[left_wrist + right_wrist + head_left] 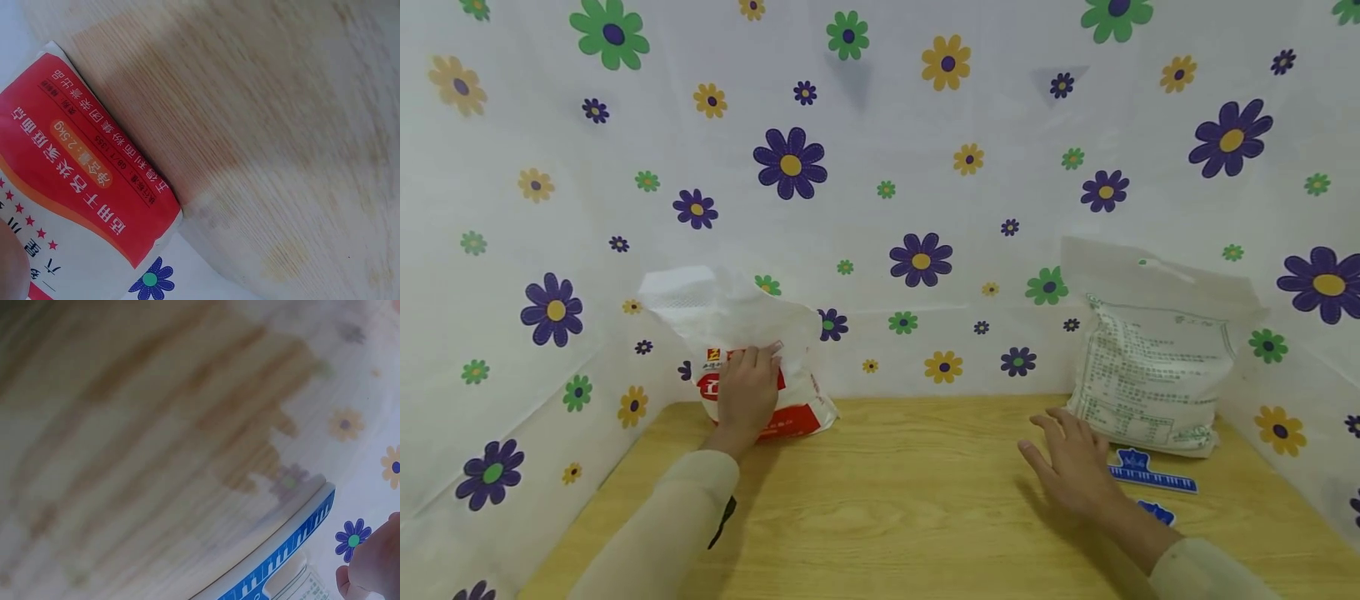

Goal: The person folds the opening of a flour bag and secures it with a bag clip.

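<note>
A red and white flour bag (797, 421) stands against the back wall at left in the head view, its loose upper part upright. My left hand (748, 392) grips its front, fingertips hidden; the left wrist view shows its red label (94, 144) close up. At right stands a white bag with green print (1153, 379). My right hand (1071, 462) hovers by its lower left corner, fingers spread and holding nothing. A blue clip with a piano-key edge (1153, 478) lies before that bag, right of my hand. A second blue clip (1157, 511) is partly behind my right wrist.
Wood-grain table (880, 500) runs between the two bags. A white sheet with printed flowers (880, 217) hangs behind and at both sides. Something thin and dark (722, 523) shows beside my left sleeve.
</note>
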Available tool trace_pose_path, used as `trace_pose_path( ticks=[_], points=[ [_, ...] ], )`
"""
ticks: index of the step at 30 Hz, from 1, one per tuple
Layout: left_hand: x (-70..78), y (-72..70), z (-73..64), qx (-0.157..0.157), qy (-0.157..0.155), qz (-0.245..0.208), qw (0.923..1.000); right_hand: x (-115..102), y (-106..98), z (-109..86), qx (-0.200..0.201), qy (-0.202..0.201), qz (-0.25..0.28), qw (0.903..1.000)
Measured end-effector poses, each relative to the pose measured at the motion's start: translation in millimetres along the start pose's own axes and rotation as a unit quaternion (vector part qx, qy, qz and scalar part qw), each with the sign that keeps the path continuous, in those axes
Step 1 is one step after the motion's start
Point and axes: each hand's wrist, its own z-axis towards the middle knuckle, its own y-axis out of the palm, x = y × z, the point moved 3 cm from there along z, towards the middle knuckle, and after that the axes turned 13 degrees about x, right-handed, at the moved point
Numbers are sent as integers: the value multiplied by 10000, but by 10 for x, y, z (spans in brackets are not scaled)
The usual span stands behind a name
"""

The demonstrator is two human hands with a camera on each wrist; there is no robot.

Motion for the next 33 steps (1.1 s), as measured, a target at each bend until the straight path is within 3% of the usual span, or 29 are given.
trace_pose_path(
  ticks=[19, 26, 33],
  points=[
    [44, -26, -57, -111, -24, -66, 9999, -92, 43, 11, -47, -82, -46, 9999],
    [142, -46, -47, -98, -8, -182, 9998, -109, 34, 18, -26, -82, -54, 9999],
    [229, -60, -37, -336, -100, -121, 9993, -115, 41, 25, -49, -44, -3, 10000]
  ],
)
